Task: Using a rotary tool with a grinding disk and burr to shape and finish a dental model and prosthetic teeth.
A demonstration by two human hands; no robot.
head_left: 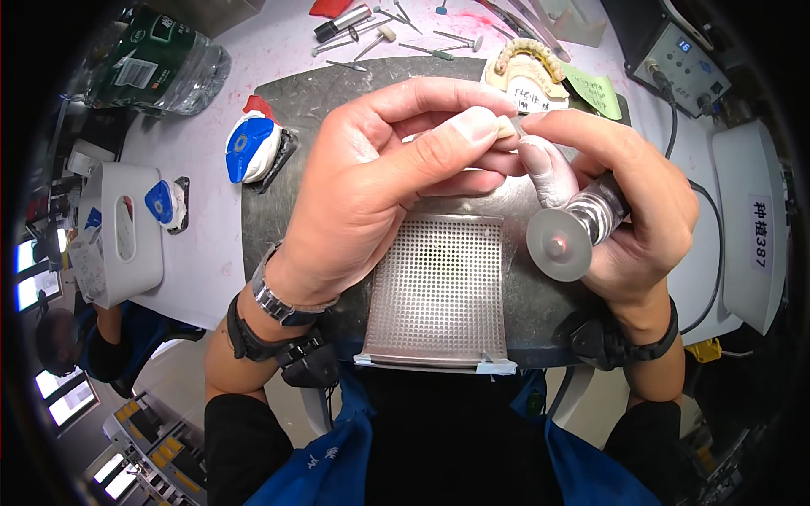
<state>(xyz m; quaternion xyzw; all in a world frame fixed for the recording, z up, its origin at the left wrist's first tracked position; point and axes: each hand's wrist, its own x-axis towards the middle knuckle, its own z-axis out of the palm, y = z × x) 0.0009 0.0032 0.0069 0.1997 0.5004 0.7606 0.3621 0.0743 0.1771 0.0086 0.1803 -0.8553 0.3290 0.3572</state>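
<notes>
Between the thumb and fingers of my left hand (384, 164) is a small cream-coloured dental crown (506, 128). My right hand (637, 190) grips a rotary handpiece (603, 207) with a round grey disc (560, 246) on its end, facing toward me. The right thumb and forefinger tips come up close beside the crown; whether they touch it I cannot tell. Below both hands lies a perforated metal grate (439, 291) on a dark work board. Just beyond my fingers stands a plaster dental model (530, 74) with a row of teeth.
Blue-and-white moulded pieces (253, 148) sit at the left. A large bottle (160, 63) lies far left, near a white bin (126, 228). Several burs and polishing tips (384, 38) are scattered at the back. The control box (679, 63) and a white tray (751, 219) flank the right, with a cable between.
</notes>
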